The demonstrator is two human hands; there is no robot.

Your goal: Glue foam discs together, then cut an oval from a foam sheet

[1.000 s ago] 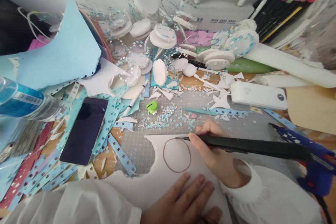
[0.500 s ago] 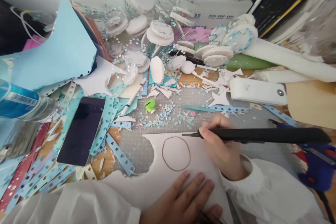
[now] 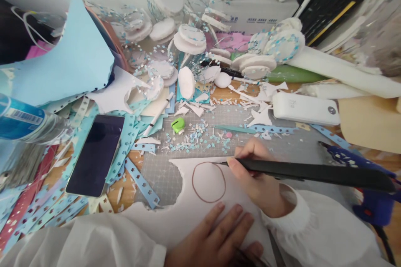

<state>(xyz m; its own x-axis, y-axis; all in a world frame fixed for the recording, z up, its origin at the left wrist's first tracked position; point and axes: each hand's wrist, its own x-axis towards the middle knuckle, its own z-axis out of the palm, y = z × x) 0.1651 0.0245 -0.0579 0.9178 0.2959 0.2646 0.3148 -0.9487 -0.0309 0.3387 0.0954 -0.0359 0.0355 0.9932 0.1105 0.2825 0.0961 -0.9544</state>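
Note:
My right hand (image 3: 253, 179) grips a long black craft knife (image 3: 300, 170) near its front end. Its thin tip points left and lies at the top right of a brown drawn circle (image 3: 208, 182) on a white foam sheet (image 3: 175, 225). The sheet has rounded bites missing along its left edge. My left hand (image 3: 216, 233) lies flat on the sheet just below the circle, fingers stretched out. Under the sheet lies a grey gridded cutting mat (image 3: 163, 175). Small paper confetti (image 3: 191, 137) and a green craft punch (image 3: 178, 125) sit on the mat beyond.
To the left lie a phone (image 3: 95, 154), punched paper strips (image 3: 142, 183) and a bottle (image 3: 28, 121). White foam discs (image 3: 189, 39) crowd the back. A white power bank (image 3: 305, 108), marker pens (image 3: 335, 12) and a blue glue gun (image 3: 376, 204) are on the right.
My right hand has moved slightly left and down, bringing the knife's tip to the circle's upper edge; the knife's rear end has swung lower. My left hand stays flat on the sheet.

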